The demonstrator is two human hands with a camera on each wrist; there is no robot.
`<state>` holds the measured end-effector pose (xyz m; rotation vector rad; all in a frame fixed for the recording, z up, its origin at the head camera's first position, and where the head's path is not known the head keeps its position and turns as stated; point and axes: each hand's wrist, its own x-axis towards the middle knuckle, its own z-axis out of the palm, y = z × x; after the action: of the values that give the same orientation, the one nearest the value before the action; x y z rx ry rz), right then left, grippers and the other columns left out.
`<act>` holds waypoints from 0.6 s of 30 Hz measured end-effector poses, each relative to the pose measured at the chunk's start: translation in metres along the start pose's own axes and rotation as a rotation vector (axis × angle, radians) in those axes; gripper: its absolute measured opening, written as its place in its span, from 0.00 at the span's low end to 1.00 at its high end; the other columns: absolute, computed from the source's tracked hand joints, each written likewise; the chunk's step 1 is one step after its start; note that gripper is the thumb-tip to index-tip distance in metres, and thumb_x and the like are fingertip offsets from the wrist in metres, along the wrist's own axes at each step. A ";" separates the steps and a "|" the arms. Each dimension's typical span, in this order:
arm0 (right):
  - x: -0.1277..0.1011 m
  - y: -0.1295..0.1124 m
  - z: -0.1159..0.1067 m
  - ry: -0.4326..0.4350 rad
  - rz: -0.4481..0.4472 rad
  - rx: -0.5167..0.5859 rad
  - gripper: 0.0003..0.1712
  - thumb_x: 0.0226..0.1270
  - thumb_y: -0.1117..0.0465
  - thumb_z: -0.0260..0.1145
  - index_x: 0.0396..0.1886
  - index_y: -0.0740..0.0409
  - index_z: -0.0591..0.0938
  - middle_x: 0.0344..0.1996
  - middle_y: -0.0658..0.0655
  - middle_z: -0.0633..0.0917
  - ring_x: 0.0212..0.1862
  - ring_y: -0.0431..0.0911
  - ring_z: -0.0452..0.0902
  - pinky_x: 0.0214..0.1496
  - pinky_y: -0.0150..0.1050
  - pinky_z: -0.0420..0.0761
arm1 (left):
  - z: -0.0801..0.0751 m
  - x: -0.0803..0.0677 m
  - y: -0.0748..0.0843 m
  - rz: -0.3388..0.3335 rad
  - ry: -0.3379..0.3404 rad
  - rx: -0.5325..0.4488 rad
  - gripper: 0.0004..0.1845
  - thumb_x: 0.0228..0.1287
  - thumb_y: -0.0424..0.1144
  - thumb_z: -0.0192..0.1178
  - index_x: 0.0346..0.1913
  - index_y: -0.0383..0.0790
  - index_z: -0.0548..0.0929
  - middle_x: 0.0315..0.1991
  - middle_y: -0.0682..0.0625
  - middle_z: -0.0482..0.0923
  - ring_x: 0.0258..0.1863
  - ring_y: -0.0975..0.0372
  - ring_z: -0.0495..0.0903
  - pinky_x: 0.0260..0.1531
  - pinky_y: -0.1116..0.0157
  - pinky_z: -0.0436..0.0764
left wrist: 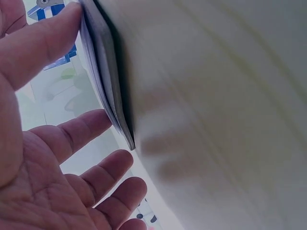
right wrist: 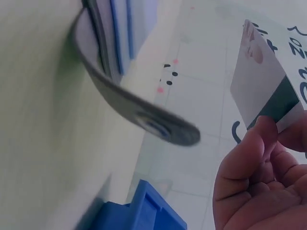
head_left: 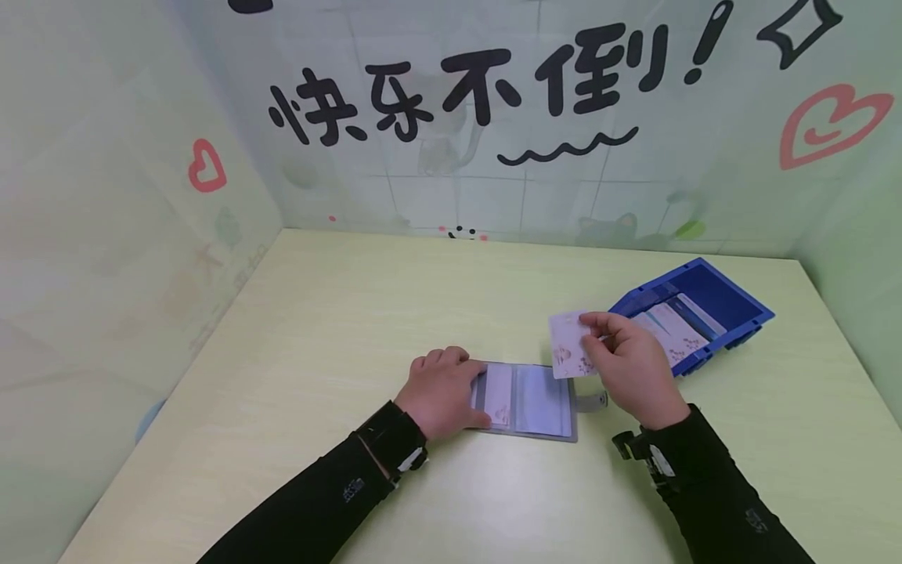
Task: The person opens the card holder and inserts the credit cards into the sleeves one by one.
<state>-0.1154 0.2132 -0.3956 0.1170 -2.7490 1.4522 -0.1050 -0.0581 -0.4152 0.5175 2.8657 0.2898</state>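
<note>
A small card holder (head_left: 546,401) with clear pockets lies open on the table, a pink-and-white card visible in its left pocket. My left hand (head_left: 440,392) rests on the holder's left side, thumb and forefinger spread along its edges; the left wrist view shows that palm (left wrist: 43,177), other fingers loosely extended. Above the holder's upper right corner, my right hand (head_left: 630,364) pinches a pale pink patterned card (head_left: 569,345) between thumb and fingers. In the right wrist view the card (right wrist: 264,72) shows a dark stripe. The holder's grey snap strap (right wrist: 144,115) sticks out below it.
A blue plastic tray (head_left: 740,301) sits tilted at the back right, just behind my right hand, with several cards (head_left: 672,329) in it. Printed wall panels (head_left: 451,172) border the pale wooden table (head_left: 352,298) at the back and sides.
</note>
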 end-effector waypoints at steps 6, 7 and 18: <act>-0.003 0.000 0.010 -0.056 0.019 0.020 0.20 0.80 0.63 0.60 0.68 0.61 0.80 0.47 0.62 0.81 0.38 0.50 0.75 0.25 0.33 0.69 | -0.001 0.000 -0.001 -0.003 -0.007 -0.014 0.40 0.57 0.61 0.77 0.71 0.50 0.80 0.68 0.46 0.73 0.67 0.47 0.70 0.65 0.46 0.70; -0.003 0.000 0.011 -0.069 0.020 0.022 0.21 0.80 0.64 0.60 0.68 0.61 0.80 0.47 0.62 0.81 0.38 0.50 0.74 0.25 0.33 0.68 | -0.001 0.000 -0.001 -0.006 -0.011 -0.015 0.40 0.57 0.61 0.77 0.71 0.50 0.79 0.69 0.46 0.73 0.67 0.48 0.70 0.66 0.46 0.69; -0.007 -0.004 0.032 -0.191 0.076 -0.033 0.22 0.76 0.64 0.65 0.67 0.62 0.82 0.45 0.59 0.82 0.35 0.47 0.73 0.26 0.32 0.70 | -0.002 0.002 -0.004 0.002 -0.061 -0.057 0.40 0.60 0.60 0.75 0.73 0.49 0.78 0.73 0.46 0.71 0.69 0.48 0.70 0.68 0.47 0.69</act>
<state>-0.1078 0.1847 -0.4108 0.1603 -2.9586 1.4853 -0.1084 -0.0612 -0.4141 0.5099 2.7892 0.3491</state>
